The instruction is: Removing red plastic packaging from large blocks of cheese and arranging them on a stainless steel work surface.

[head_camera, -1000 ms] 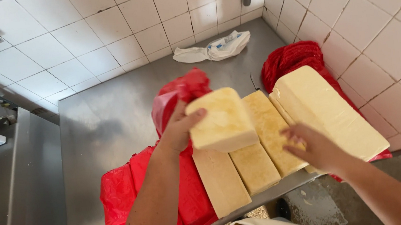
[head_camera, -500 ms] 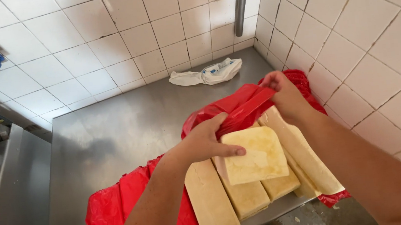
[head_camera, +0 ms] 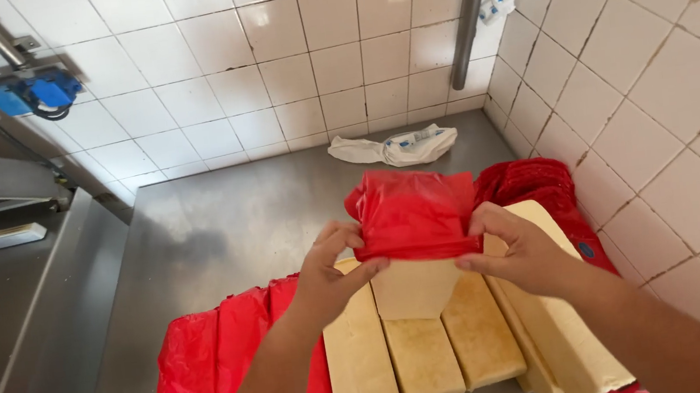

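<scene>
My left hand (head_camera: 332, 270) and my right hand (head_camera: 521, 249) both pinch a red plastic bag (head_camera: 412, 212), held up between them above the counter. Just beneath the bag a pale yellow cheese block (head_camera: 412, 290) shows its lower part; whether it rests on the others or sits partly inside the bag I cannot tell. Below lie several long cheese blocks (head_camera: 426, 359) side by side on red plastic sheeting (head_camera: 207, 371). A larger flat slab (head_camera: 560, 339) lies at the right under my right forearm.
The steel counter (head_camera: 222, 229) runs back to a white tiled wall. A crumpled white cloth (head_camera: 397, 147) lies at the back. A metal pipe (head_camera: 470, 16) goes up the corner. Blue and red fittings (head_camera: 31, 92) hang at upper left. The right tiled wall stands close.
A second ago my left hand held a cheese block up; it then set it on the row. Now both hands have lifted the red bag over that block.
</scene>
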